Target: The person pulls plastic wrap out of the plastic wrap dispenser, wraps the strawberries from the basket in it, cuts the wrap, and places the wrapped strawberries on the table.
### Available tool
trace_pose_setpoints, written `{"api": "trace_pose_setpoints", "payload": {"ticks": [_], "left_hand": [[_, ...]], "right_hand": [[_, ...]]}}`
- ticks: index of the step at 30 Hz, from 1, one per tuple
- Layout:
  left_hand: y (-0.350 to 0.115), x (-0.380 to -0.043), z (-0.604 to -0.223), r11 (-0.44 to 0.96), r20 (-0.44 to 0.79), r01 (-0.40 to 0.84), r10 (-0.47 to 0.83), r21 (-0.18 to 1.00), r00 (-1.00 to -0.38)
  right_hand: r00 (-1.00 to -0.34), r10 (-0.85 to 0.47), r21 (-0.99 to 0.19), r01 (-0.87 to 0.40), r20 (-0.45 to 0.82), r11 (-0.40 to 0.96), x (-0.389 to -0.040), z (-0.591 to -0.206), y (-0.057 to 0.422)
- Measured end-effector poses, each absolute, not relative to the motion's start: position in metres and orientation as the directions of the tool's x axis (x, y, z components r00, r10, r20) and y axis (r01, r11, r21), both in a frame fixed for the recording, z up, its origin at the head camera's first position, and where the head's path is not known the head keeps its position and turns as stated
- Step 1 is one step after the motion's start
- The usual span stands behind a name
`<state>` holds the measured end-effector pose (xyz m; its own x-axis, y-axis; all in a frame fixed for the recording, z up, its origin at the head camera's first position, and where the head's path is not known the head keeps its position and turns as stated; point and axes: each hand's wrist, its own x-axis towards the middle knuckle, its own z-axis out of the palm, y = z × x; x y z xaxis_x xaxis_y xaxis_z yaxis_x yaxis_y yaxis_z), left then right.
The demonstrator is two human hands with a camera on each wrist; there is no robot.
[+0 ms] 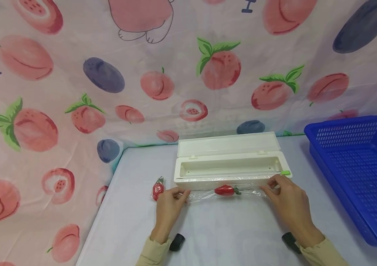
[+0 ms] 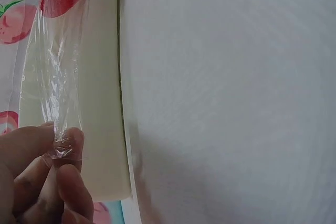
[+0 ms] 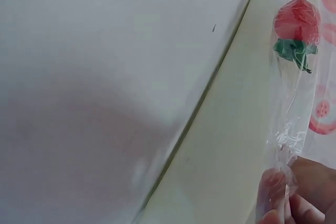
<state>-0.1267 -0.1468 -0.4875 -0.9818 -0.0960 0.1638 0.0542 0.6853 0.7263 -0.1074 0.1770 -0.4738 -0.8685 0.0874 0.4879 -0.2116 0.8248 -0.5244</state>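
Note:
A red strawberry with green leaves lies wrapped in a strip of clear plastic film, stretched between both hands. My left hand pinches the film's left end between thumb and fingers. At the other end, my right hand pinches the gathered film. In the right wrist view, the strawberry shows through the film with its leaves toward that hand. Just behind the film stands a white film dispenser box, its lid raised. A second strawberry, film-wrapped, lies beside the left hand.
A blue plastic basket stands on the right of the white table. A green slider sits at the box's right front edge. Behind the table hangs a fruit-printed cloth.

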Motion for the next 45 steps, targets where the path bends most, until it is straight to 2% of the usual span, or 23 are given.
{"api": "trace_pose_setpoints", "payload": {"ticks": [10,15,21,32,37,45], "left_hand": [[-0.1457,-0.1257,-0.4869,0.676,0.165,0.051,-0.105,0.735,-0.981],[-0.1445,-0.1248,-0.4848,0.673,0.169,0.051,-0.111,0.738,-0.979],[-0.1439,-0.1252,-0.4853,0.690,0.184,0.059,-0.109,0.722,-0.977],[-0.1448,-0.1244,-0.4857,0.712,0.197,0.056,-0.118,0.700,-0.973],[-0.1460,-0.1248,-0.4850,0.708,0.174,0.044,-0.111,0.705,-0.979],[-0.1512,-0.1254,-0.4843,0.650,0.097,0.027,-0.072,0.759,-0.993]], "right_hand": [[-0.863,0.190,-0.608,-0.158,0.467,0.778,-0.1078,-0.4743,0.1726],[-0.849,0.212,-0.588,-0.135,0.484,0.798,-0.1079,-0.4745,0.1712],[-0.840,0.205,-0.541,-0.120,0.502,0.832,-0.1089,-0.4732,0.1714],[-0.823,0.179,-0.523,-0.160,0.539,0.837,-0.1109,-0.4716,0.1681],[-0.820,0.182,-0.524,-0.161,0.542,0.836,-0.1110,-0.4711,0.1692],[-0.846,0.113,-0.495,-0.192,0.521,0.847,-0.1086,-0.4703,0.1758]]}}
